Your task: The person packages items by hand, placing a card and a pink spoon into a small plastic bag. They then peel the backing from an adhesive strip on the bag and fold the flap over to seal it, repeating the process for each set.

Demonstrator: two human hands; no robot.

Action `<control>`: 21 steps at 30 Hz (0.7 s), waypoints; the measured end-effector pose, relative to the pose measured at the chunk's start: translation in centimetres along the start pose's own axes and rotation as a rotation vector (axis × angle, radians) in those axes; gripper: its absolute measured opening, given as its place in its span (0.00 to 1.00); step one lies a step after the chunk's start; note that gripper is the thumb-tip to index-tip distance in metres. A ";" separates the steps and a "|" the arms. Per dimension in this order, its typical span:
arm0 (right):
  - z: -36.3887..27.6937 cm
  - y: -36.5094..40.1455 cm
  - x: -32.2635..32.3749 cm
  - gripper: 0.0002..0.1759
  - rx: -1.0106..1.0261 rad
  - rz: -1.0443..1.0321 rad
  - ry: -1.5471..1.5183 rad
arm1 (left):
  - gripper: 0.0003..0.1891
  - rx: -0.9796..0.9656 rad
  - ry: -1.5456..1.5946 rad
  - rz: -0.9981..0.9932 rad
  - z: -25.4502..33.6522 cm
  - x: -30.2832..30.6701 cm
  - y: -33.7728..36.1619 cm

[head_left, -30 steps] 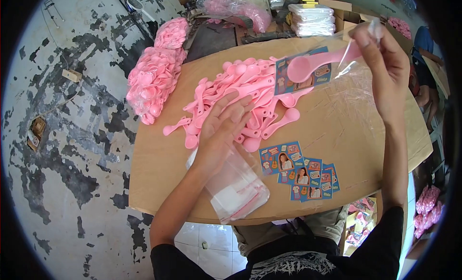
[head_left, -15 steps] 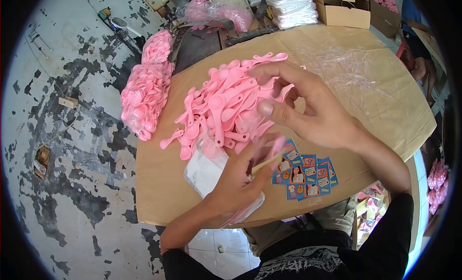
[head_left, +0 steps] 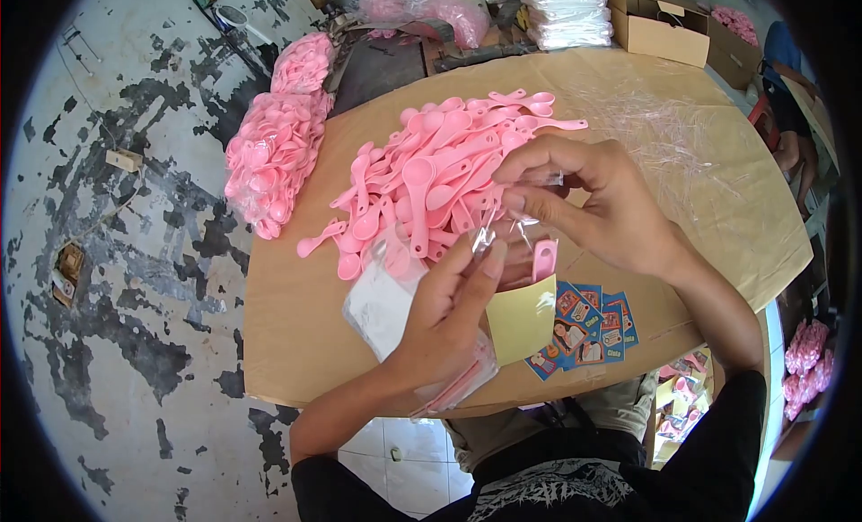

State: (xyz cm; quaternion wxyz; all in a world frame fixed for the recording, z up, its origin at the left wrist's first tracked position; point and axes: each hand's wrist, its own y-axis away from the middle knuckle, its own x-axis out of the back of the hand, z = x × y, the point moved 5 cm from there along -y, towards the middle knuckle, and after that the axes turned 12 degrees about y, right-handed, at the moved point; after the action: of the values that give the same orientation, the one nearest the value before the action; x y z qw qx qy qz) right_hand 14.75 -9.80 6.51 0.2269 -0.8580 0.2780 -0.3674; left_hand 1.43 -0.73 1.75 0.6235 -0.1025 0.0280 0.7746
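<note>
My left hand (head_left: pixel 449 311) is closed on a small clear plastic bag (head_left: pixel 514 235), held over the table's near half. In the bag are a pale yellow card (head_left: pixel 523 320) and a pink measuring spoon (head_left: pixel 544 260), its holed handle end upward. At the bag's upper edge, the thumb and fingers of my right hand (head_left: pixel 606 199) pinch the clear film. Just beyond both hands lies a big heap of pink measuring spoons (head_left: pixel 417 194). Blue printed cards (head_left: pixel 588 329) with pictures lie overlapping beside the yellow card. Flat clear bags (head_left: pixel 382 302) are partly hidden under my left hand.
Brown paper covers the table (head_left: pixel 745 217). Thin clear plastic strips (head_left: pixel 660 131) lie scattered at its far right. Bagged pink spoons (head_left: pixel 277 154) stand off the left edge. Behind are stacked plastic packs (head_left: pixel 567 19) and a cardboard box (head_left: pixel 664 33). Another person (head_left: pixel 786 100) is at far right.
My right hand has come from over the spoon heap to the bag's top edge and now pinches it. The bag with its yellow card has turned upright and faces me more.
</note>
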 end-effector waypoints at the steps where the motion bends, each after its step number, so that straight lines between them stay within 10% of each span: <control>1: -0.4 0.0 0.0 0.09 0.040 0.000 0.059 | 0.21 -0.035 0.015 0.006 0.4 0.0 -0.1; 21: -0.1 0.4 0.7 0.09 0.435 0.100 0.835 | 0.25 -0.043 -0.313 -0.138 0.6 -0.5 -3.4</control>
State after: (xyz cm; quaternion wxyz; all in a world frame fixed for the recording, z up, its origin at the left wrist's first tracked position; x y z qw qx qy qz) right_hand 14.96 -10.54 6.66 0.2873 -0.5551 0.3029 -0.7194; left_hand 4.80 -0.35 2.75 0.6696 0.0043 -0.0932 0.7369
